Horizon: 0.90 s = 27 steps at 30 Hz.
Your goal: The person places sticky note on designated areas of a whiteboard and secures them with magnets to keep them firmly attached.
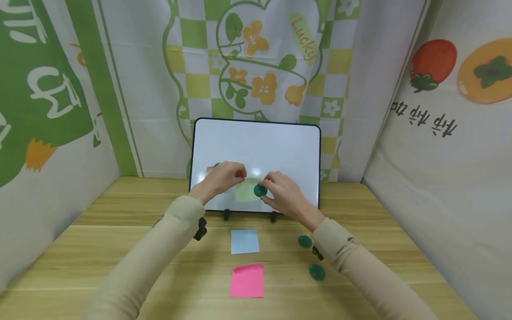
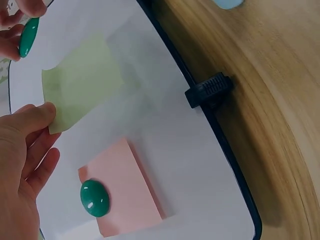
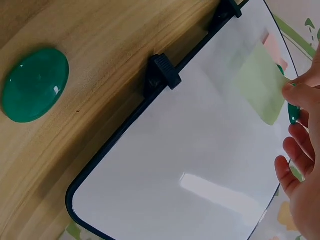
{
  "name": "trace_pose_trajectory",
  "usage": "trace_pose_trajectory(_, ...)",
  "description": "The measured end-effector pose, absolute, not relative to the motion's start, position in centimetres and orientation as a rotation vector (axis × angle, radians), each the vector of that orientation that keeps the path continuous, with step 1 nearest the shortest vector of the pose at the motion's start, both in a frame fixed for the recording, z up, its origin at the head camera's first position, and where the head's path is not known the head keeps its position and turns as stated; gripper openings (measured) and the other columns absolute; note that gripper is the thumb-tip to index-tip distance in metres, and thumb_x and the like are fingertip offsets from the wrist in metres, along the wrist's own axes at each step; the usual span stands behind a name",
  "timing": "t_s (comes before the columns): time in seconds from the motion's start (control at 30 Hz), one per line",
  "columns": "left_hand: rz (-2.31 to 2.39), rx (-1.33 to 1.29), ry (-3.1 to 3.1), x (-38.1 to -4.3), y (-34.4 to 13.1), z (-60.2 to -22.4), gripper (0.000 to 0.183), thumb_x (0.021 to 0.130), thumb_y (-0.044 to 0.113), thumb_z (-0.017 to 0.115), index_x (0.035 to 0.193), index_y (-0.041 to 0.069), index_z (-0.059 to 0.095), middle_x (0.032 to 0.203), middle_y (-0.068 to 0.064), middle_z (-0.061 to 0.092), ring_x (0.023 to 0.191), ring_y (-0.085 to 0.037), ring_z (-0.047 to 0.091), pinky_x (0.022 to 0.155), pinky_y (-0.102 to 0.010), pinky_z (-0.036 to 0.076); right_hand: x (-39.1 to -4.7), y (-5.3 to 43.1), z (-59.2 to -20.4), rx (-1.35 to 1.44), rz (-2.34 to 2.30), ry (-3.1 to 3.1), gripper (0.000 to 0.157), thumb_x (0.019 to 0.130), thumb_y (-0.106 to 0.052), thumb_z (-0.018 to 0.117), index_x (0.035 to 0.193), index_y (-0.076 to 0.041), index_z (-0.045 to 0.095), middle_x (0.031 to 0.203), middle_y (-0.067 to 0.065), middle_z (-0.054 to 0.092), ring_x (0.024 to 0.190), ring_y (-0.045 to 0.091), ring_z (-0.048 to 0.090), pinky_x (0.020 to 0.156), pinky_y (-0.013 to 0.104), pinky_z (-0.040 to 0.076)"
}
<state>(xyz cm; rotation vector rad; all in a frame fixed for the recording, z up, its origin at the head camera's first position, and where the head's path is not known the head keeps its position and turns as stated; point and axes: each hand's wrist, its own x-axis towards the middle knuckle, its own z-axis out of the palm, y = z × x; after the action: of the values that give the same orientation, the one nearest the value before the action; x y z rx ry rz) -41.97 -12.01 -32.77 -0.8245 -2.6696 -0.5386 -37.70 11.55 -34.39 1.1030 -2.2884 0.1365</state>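
A whiteboard (image 1: 256, 144) with a black frame stands tilted on the table. Between thumb and fingers, my left hand (image 1: 224, 177) pinches the edge of a pale green sticky note (image 2: 82, 82) at the board's face. My right hand (image 1: 287, 195) holds an oval green magnet (image 1: 260, 190) by its edge, close to that note. In the left wrist view, a salmon-pink sticky note (image 2: 131, 192) is on the board beside the left hand, with another green magnet (image 2: 95, 198) over its edge.
On the table in front lie a blue sticky note (image 1: 245, 242) and a bright pink one (image 1: 247, 282). Two green magnets, a farther one (image 1: 305, 241) and a nearer one (image 1: 317, 271), lie near my right forearm. Black feet (image 1: 226, 214) support the board; printed curtains (image 1: 140, 89) surround the table.
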Motion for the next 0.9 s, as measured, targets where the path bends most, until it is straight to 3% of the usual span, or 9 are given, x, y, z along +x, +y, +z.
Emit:
trace_pose_trajectory(0.27, -0.533, -0.944, -2.622, -42.9, -11.5, -32.9, 0.006, 0.093, 0.009, 0.069, 0.098, 0.009, 0.072, 0.094, -0.003, 0.073, 0.087, -0.017, 0.067, 0.08, -0.033, 0.055, -39.3, 10.8, -34.8, 1.055, 0.103, -2.288, 0.034, 0.084, -0.023, 0.08, 0.114, -0.009, 0.071, 0.104, 0.006, 0.065, 0.089, 0.019, 0.059, 0.075, 0.028, 0.052)
trace_pose_trajectory(0.9, -0.362, -0.918, -2.476, -44.1, -11.5, -33.2, 0.006, 0.094, 0.007, 0.066, 0.097, 0.008, 0.071, 0.092, -0.006, 0.072, 0.083, -0.02, 0.066, 0.076, -0.032, 0.054, -42.3, 8.6, -35.1, 0.989, 0.084, -2.325, 0.033, 0.088, -0.02, 0.076, 0.118, -0.007, 0.07, 0.103, 0.009, 0.064, 0.09, 0.022, 0.06, 0.075, 0.028, 0.053)
